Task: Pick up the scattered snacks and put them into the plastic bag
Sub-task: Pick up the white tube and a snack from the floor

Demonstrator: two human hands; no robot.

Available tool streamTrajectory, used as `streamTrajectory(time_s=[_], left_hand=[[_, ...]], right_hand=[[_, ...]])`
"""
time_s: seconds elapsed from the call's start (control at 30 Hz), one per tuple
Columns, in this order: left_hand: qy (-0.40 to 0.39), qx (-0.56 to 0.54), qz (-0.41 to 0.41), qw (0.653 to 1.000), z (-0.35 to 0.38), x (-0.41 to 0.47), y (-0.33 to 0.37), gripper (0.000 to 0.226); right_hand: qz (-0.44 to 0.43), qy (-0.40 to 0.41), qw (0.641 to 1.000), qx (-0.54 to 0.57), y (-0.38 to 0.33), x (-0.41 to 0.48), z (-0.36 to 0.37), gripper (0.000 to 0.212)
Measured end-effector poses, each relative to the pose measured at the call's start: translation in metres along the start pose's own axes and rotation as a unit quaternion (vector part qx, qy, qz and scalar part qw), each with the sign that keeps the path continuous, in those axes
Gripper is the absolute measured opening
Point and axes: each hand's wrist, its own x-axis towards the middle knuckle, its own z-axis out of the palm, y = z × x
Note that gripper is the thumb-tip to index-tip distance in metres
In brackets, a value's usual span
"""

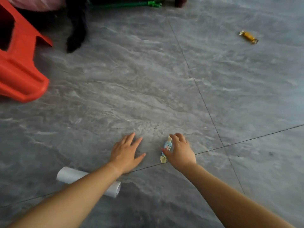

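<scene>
Item 1. Floor (148, 79): grey marbled tile with thin dark seams, two of them crossing right of the hands. A broad open stretch runs from the hands up to the far clutter and out to the right edge.

Item 2. Blue-and-white candy (167, 146): twist-wrapped with pale gold ends, lying on the floor near the bottom centre, just above a seam. There is a red mark on the wrapper, but the lettering is too small to read.

Item 3. Right hand (181, 153): fingers curled over the candy's far end and thumb against its near side, pinching it.

Item 4. Left hand (125, 153): flat on the floor with fingers spread, holding nothing, just left of the candy and apart from it.

Item 5. Gold candy (248, 37): twist-wrapped, alone at upper right, well apart from the hands. No print can be made out.

Item 6. White roll (69, 175): lies on the floor, partly hidden under the left forearm.

Item 7. Red stool (19, 71): at the left edge.

Item 8. Black furry shape (77, 30) and green rod (153, 3): along the top edge.
</scene>
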Motion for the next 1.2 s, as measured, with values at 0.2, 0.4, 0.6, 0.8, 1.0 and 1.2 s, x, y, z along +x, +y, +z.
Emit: streamTrajectory(time_s=[0.2, 0.4, 0.6, 0.8, 1.0, 1.2], left_hand=[[0.022, -0.044, -0.020, 0.999, 0.026, -0.007, -0.004, 0.068], [0.054, -0.025, -0.040, 0.997, 0.039, -0.007, 0.001, 0.072], [0.062, -0.026, -0.034, 0.997, 0.044, -0.006, -0.002, 0.071], [0.066, -0.037, -0.016, 0.997, 0.047, -0.006, -0.009, 0.073], [0.018, -0.033, 0.029, 0.999, 0.033, -0.011, -0.020, 0.066], [-0.009, -0.013, 0.033, 0.999, 0.013, -0.047, -0.056, 0.059]], right_hand=[[-0.053, -0.001, 0.998, -0.031, 0.006, 0.003, 0.028, 0.051], [-0.138, -0.016, 0.990, -0.031, 0.043, -0.017, 0.021, 0.061], [-0.041, 0.067, 0.997, 0.021, 0.050, -0.016, 0.024, 0.048], [-0.107, 0.075, 0.991, 0.028, 0.027, 0.001, 0.029, 0.037], [-0.106, 0.019, 0.992, -0.060, 0.015, -0.002, 0.041, 0.043], [-0.153, 0.022, 0.988, 0.007, -0.023, 0.004, 0.056, 0.041]])
